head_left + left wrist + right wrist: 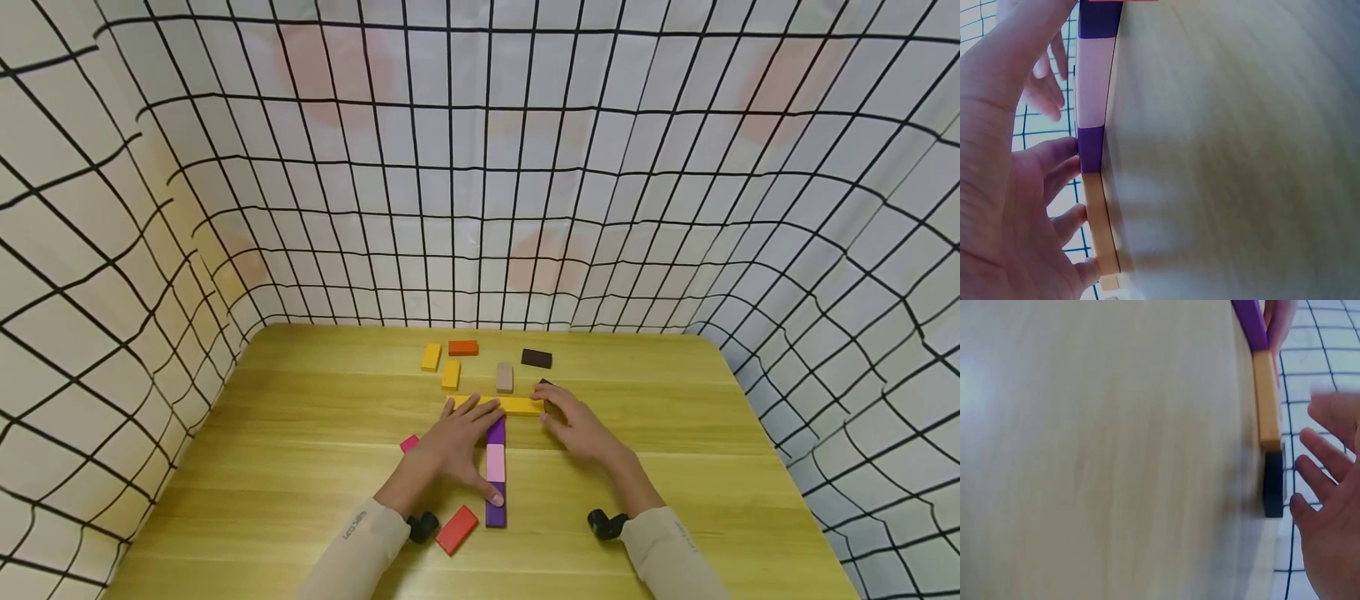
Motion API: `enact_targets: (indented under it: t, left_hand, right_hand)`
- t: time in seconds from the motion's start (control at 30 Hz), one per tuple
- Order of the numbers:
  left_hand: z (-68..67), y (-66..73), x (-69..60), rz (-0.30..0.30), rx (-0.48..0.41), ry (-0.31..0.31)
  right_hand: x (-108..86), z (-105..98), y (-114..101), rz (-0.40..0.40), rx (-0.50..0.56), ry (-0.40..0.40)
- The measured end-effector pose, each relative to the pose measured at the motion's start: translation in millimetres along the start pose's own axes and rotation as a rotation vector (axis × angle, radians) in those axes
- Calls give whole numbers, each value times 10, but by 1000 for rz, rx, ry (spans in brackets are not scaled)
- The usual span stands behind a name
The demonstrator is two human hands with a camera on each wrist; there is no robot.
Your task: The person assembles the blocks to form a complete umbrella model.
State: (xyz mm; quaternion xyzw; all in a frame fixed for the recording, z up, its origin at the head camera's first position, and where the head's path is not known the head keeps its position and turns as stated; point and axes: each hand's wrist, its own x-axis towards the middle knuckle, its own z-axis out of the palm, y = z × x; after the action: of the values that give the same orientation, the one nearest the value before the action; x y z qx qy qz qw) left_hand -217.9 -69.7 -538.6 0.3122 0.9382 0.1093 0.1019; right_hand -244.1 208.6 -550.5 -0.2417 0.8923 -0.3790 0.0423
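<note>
Flat coloured blocks form a T on the table: a yellow row (521, 407) across the top, and below it a purple block (496, 431), a pink block (496, 462) and a dark purple block (496, 517). My left hand (453, 446) lies spread over the T's left side, fingertips at the yellow row and thumb on the dark purple part. My right hand (588, 425) hovers by the row's right end with fingers extended; in the right wrist view its fingers stand apart from the yellow block (1266, 400) and a black block (1274, 484). Both hands hide parts of the blocks.
Beyond the row lie two yellow blocks (431, 357), an orange block (462, 348), a beige block (505, 377) and a dark brown block (537, 358). A red block (457, 530) and a partly covered pink-red block (408, 443) lie nearer. Black grid netting (480, 167) surrounds the table.
</note>
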Motion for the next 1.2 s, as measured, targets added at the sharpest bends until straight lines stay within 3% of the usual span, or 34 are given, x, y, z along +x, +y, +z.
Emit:
enact_targets:
  t: [0.2, 0.37, 0.67, 1.2]
  left_hand:
    - [18, 1, 8, -6, 14, 7]
    - [2, 5, -2, -7, 1, 2]
    - [2, 8, -3, 2, -13, 24]
    - [-5, 34, 21, -24, 11, 7]
  right_hand:
    - [-7, 0, 142, 26, -107, 82]
    - [4, 12, 190, 30, -188, 92]
    - [27, -34, 219, 78, -209, 66]
    - [79, -165, 275, 30, -171, -54]
